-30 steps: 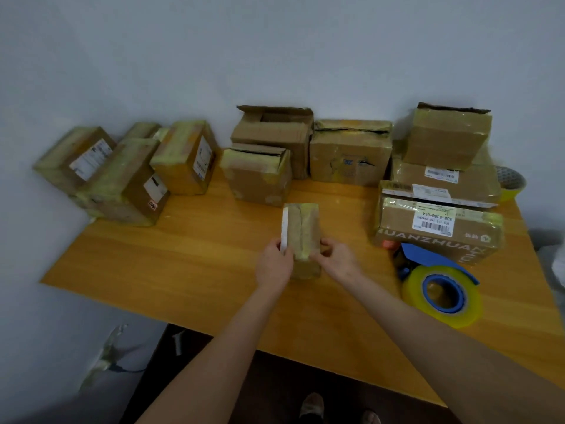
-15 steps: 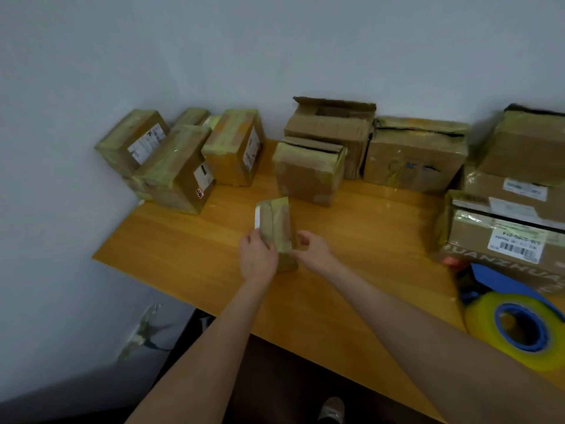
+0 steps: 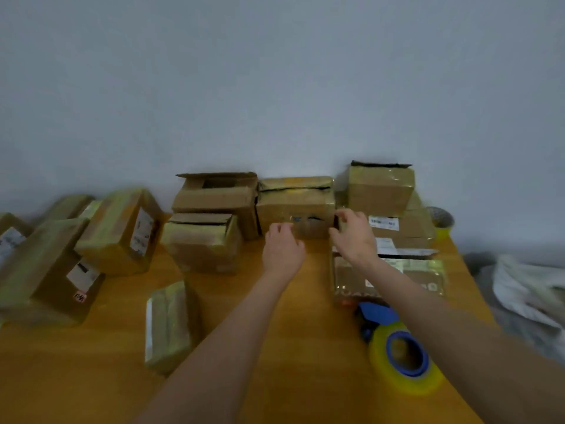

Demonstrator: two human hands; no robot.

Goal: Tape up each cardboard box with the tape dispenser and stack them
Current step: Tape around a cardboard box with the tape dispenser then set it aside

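Observation:
A cardboard box (image 3: pixel 295 206) with a torn, partly shut top stands at the back middle of the wooden table (image 3: pixel 305 347). My left hand (image 3: pixel 282 249) hovers at its lower front, fingers loosely curled and holding nothing. My right hand (image 3: pixel 351 234) curls its fingers and thumb round the box's right front edge. A small taped box (image 3: pixel 168 325) lies alone on the table to the left of my left forearm. The blue tape dispenser with a yellow roll (image 3: pixel 397 356) lies near the front right, under my right forearm.
An open box (image 3: pixel 214 197) and a lower taped box (image 3: pixel 201 243) stand left of the middle box. Several taped boxes (image 3: pixel 116 231) lie at the far left. A stack of boxes (image 3: pixel 394 221) rises at the right, with a tape roll (image 3: pixel 441 221) behind it.
Both hands let go of the small taped box, which now lies on the table, and reached back to the middle box. The camera swung right and up.

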